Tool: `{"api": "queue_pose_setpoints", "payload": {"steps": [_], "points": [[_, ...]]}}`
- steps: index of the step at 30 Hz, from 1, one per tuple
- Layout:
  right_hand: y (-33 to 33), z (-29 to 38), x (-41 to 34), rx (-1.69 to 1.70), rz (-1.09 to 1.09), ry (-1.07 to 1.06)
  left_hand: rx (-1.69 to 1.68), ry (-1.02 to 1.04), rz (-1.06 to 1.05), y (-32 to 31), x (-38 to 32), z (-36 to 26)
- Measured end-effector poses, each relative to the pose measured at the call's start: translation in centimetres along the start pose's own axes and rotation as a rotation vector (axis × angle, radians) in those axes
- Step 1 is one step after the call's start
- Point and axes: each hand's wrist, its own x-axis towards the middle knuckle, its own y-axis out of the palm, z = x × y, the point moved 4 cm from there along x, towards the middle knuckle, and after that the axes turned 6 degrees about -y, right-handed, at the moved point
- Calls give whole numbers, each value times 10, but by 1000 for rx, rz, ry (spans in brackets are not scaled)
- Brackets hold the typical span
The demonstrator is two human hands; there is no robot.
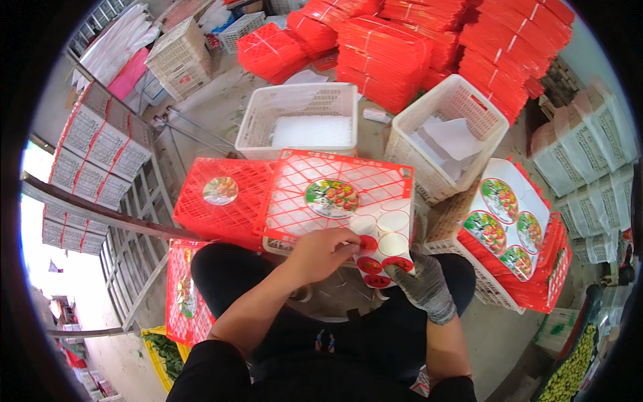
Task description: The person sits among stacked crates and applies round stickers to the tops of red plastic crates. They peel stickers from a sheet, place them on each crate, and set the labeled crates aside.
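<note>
My bare left hand [321,254] is at the left edge of a sheet of round stickers [393,221], its thumb and forefinger pinched at a red round sticker [368,244]. In a grey knit glove, my right hand [424,284] grips the sheet's lower right edge. Several red stickers remain on the lower part; the upper circles are bare white backing. Beneath the sheet lies a red plastic lattice lid [286,201] with white sheeting showing through. A large oval fruit label [332,198] sits on the lid. The lid rests on a pale crate, mostly hidden.
Left of the lid is a red lattice stack [221,173] with a label. White crates [296,93] [447,130] holding white sheets stand beyond. To the right, a label sheet [507,221] lies on red lattice pieces. Bundled red stacks [384,55] fill the back; a metal frame [145,201] stands left.
</note>
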Motion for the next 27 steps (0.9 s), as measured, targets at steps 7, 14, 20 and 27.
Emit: {"api": "queue_pose_setpoints", "payload": {"steps": [7, 14, 20, 27], "points": [[11, -6, 11, 19, 34, -17, 12, 22, 71, -10, -3, 8], [21, -10, 28, -24, 111, 46, 251, 70, 138, -20, 5, 24], [24, -1, 44, 31, 160, 108, 161, 478, 23, -39, 10, 49], [18, -8, 46, -3, 99, 183, 758, 637, -378, -129, 44, 158]]}}
